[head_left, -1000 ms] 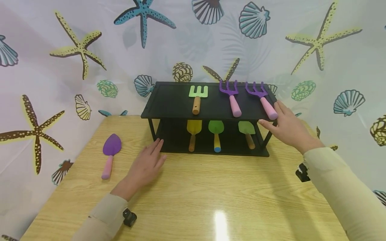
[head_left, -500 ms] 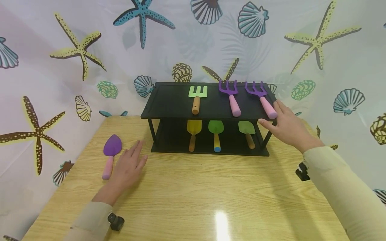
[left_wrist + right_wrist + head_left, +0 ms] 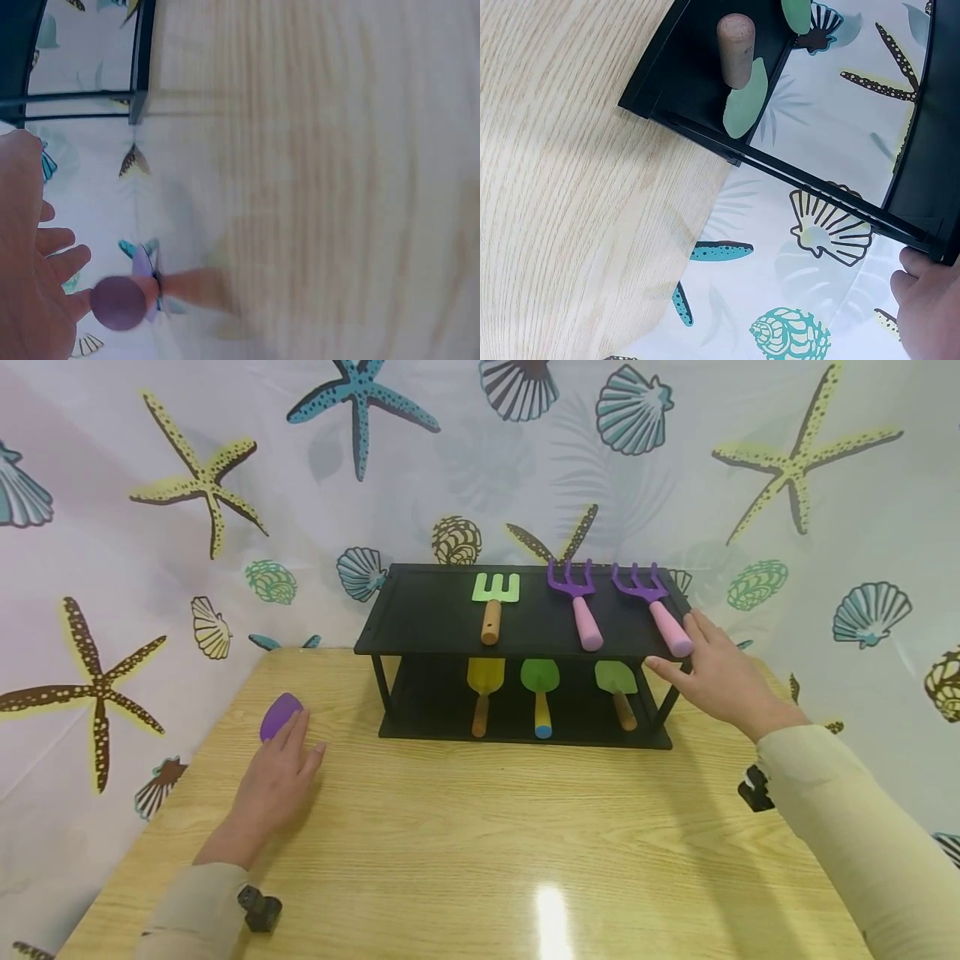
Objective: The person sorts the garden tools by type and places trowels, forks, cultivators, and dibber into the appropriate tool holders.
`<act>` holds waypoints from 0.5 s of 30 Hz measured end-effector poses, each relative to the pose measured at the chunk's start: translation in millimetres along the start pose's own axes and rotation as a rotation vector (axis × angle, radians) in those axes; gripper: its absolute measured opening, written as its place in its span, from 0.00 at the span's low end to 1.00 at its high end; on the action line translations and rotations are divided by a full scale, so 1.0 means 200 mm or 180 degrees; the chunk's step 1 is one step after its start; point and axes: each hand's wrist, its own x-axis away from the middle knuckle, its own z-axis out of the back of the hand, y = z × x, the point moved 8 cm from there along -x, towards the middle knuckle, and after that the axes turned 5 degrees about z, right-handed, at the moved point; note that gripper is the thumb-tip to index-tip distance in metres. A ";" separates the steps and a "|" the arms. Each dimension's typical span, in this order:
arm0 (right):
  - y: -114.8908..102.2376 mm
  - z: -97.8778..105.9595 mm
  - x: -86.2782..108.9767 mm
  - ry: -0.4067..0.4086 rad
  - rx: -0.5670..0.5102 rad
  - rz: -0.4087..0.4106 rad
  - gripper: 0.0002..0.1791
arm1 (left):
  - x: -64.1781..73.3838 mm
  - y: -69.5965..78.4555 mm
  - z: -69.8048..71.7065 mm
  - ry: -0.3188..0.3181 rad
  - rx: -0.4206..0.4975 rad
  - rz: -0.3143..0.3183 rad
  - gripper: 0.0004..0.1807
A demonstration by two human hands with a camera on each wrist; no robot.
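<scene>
A purple trowel (image 3: 280,717) lies on the table at the left. My left hand (image 3: 273,777) is over its pink handle, which it hides in the head view. In the left wrist view the handle's round end (image 3: 118,303) shows beside the spread, relaxed fingers; I see no grip on it. My right hand (image 3: 716,681) rests at the right front corner of a black two-tier rack (image 3: 427,610), thumb at the front edge, fingers straight along the side. Nearest to it on the top tier is a purple hand fork (image 3: 670,628) with a pink handle.
A second purple fork (image 3: 587,622) and a light green fork (image 3: 491,621) share the top tier. Below lie a yellow trowel (image 3: 485,677), a green trowel (image 3: 541,677) and a pale green trowel (image 3: 616,678). A patterned cloth (image 3: 487,460) hangs behind the wooden table (image 3: 465,835).
My left hand has left the rack's lower left corner and moved left to the purple trowel, covering its handle. The right hand stays at the rack.
</scene>
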 end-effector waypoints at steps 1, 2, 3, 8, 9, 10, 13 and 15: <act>0.00 0.00 0.00 -0.0006 0.0008 -0.0006 0.58 | 0.00 -0.02 -0.01 -0.0036 0.0021 0.0033 0.38; 0.00 0.00 0.00 -0.0009 0.0010 -0.0009 0.58 | 0.00 -0.04 -0.01 -0.0070 0.0047 0.0072 0.38; 0.00 0.00 0.00 -0.0010 0.0015 -0.0010 0.58 | 0.00 -0.06 -0.01 -0.0099 0.0071 0.0098 0.38; 0.00 0.00 0.00 0.0002 0.0007 -0.0012 0.58 | 0.00 -0.13 -0.04 -0.0247 0.0186 0.0259 0.40; 0.00 0.00 0.00 0.0006 0.0007 -0.0008 0.58 | 0.00 -0.14 -0.04 -0.0269 0.0211 0.0280 0.40; 0.00 0.00 0.00 0.0009 0.0008 -0.0007 0.58 | 0.00 -0.15 -0.04 -0.0296 0.0239 0.0300 0.41; 0.00 0.00 0.00 0.0010 0.0020 0.0005 0.58 | 0.00 -0.17 -0.06 -0.0360 0.0304 0.0363 0.42; 0.00 0.00 0.00 0.0009 0.0023 0.0006 0.58 | 0.00 -0.18 -0.07 -0.0391 0.0322 0.0390 0.42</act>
